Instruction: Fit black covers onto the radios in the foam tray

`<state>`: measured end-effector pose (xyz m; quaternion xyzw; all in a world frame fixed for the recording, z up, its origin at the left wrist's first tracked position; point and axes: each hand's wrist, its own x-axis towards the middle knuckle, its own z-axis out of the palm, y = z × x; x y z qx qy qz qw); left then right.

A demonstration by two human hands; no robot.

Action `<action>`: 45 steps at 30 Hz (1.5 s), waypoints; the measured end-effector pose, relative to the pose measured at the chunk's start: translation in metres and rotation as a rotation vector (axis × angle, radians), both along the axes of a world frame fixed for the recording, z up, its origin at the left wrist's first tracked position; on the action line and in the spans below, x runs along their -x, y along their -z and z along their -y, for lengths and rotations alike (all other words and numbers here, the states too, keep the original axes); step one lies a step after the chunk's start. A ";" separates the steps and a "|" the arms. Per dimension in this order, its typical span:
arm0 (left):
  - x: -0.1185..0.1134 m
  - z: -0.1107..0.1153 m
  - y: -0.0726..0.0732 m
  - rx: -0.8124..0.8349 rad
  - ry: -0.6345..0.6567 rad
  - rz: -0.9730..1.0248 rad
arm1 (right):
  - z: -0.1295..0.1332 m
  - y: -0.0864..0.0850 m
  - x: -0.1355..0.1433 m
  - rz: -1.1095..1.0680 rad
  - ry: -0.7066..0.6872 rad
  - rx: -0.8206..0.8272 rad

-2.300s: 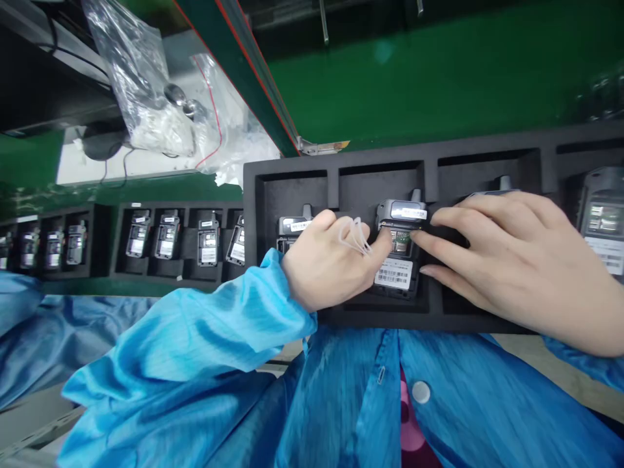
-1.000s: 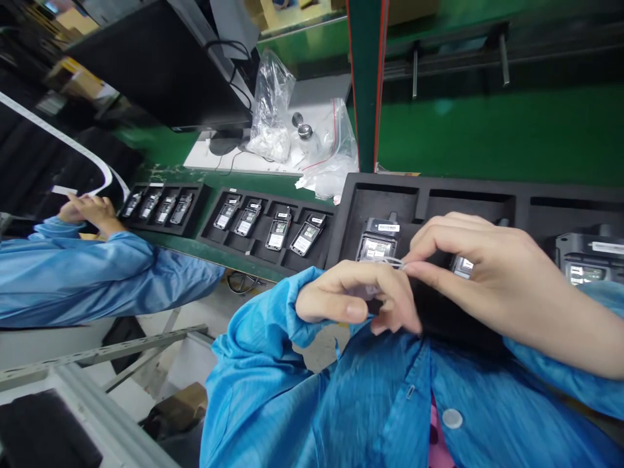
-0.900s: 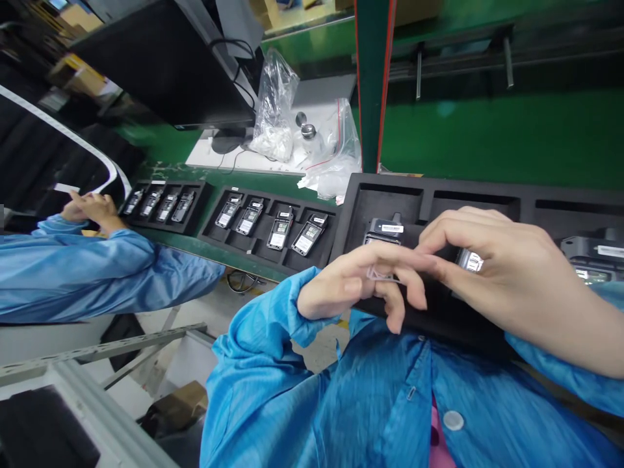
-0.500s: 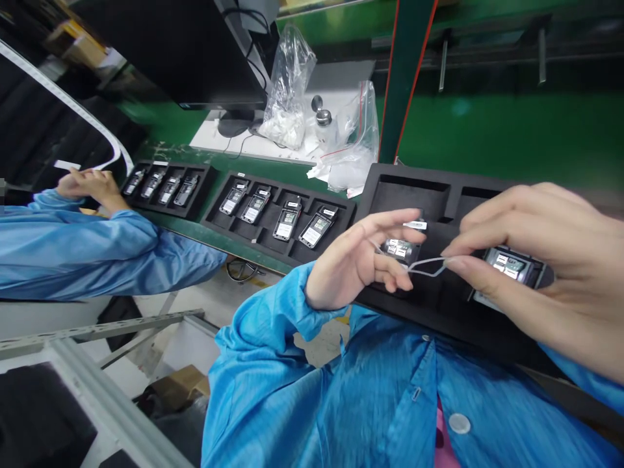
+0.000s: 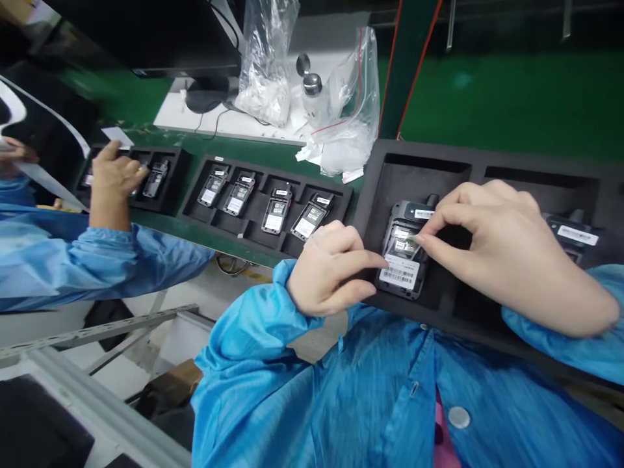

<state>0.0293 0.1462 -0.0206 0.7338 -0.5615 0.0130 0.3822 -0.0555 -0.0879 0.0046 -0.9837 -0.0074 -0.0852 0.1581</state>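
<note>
Handset (image 5: 403, 257) in foam tray (image 5: 370, 188), both hands' pinched fingertips on it.

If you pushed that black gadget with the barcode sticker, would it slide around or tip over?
Probably neither. The black device lies flat in a pocket of the black foam tray, whose walls should stop it sliding. It looks rigid, likely hard plastic, so it shouldn't bend. The right hand pinches at its open back while the left hand touches its edge, suggesting the small parts there are delicate.
</note>
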 end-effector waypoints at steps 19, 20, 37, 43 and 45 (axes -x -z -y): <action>-0.002 0.008 0.003 -0.259 -0.015 0.434 | 0.018 0.002 -0.001 0.072 -0.193 0.161; -0.002 0.008 0.002 -0.254 -0.020 0.436 | 0.018 0.000 0.001 0.086 -0.221 0.144; -0.007 0.024 -0.006 -0.348 -0.089 0.640 | 0.025 -0.004 0.030 0.133 -0.468 0.305; -0.008 0.026 -0.007 -0.363 -0.105 0.634 | 0.026 -0.003 0.025 0.127 -0.401 0.427; -0.006 0.028 -0.009 -0.363 -0.125 0.672 | 0.025 -0.002 0.025 0.134 -0.410 0.455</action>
